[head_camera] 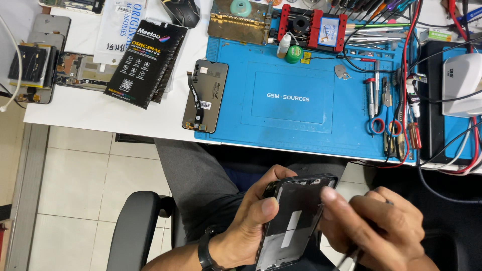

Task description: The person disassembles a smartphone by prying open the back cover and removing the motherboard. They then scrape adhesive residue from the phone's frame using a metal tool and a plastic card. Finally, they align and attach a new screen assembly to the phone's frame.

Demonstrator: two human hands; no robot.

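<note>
Two hands work below the bench edge, over the person's lap. The left hand (251, 221) is closed around a black phone frame (296, 221), thumb pressed on its open face and fingers wrapped behind its left edge; a dark wristband sits on that wrist. The frame is tilted, top end toward the bench, well clear of the work surface. The right hand (379, 226) is closed on a thin metal tool (351, 257), with its forefinger touching the right edge of the frame; the tool tip is not discernible.

Work surface: a white table (90, 108) carries a blue repair mat (301, 120) along its front edge. A detached display panel (205, 95) with a flex ribbon lies face down, straddling the left border of the mat. To its left lies a black retail box (145, 62), partly over a white pouch. Disassembled phone parts (37, 60) occupy the far left of the table. At the rear of the mat stand a red clamping fixture (312, 27), a small white bottle (284, 45) and a green-capped jar. Screwdrivers, tweezers and scissors (384, 108) lie at the right margin, among red and black cables. A white unit (462, 85) sits at far right.

Room: pale tiled floor (85, 175) below the table; a black chair armrest (133, 231) at lower left.
</note>
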